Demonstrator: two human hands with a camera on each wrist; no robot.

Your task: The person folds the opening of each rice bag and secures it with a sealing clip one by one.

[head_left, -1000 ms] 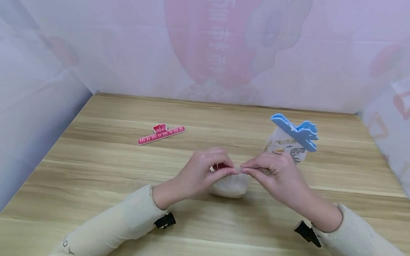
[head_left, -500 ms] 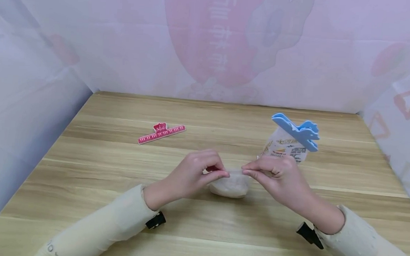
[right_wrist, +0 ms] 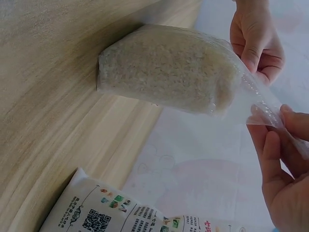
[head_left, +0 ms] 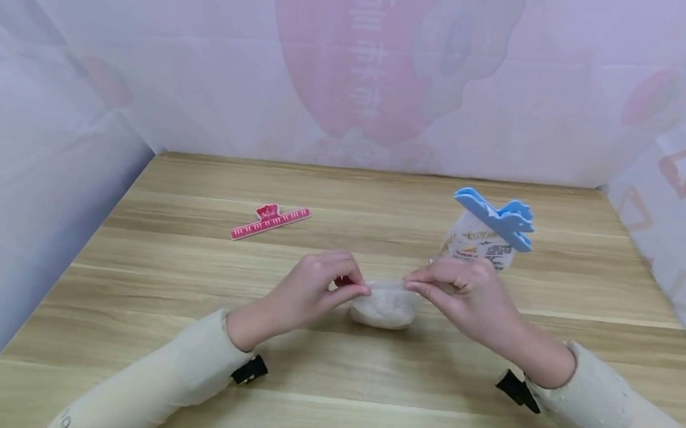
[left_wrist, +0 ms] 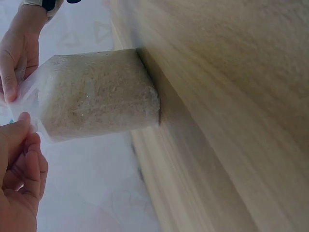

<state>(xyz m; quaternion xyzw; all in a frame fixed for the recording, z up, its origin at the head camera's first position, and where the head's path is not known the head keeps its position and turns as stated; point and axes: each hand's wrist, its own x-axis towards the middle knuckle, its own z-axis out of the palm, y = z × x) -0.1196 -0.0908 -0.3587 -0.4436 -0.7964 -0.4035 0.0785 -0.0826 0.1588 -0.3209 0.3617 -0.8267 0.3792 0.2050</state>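
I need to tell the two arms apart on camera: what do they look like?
The left sleeve and right sleeve are both pale cream. A black device sits under the left one's end, another under the right's. Only the left shows small dark marks, unreadable. Left hand and right hand are ungloved.

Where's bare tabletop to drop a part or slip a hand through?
Bare table: left of the pink clip, between it and the packet with the blue clip, right of that packet, and in front of the clear bag between the sleeves.
Crowded: around the bag, pinched by left hand and right hand; packet close beyond the latter.
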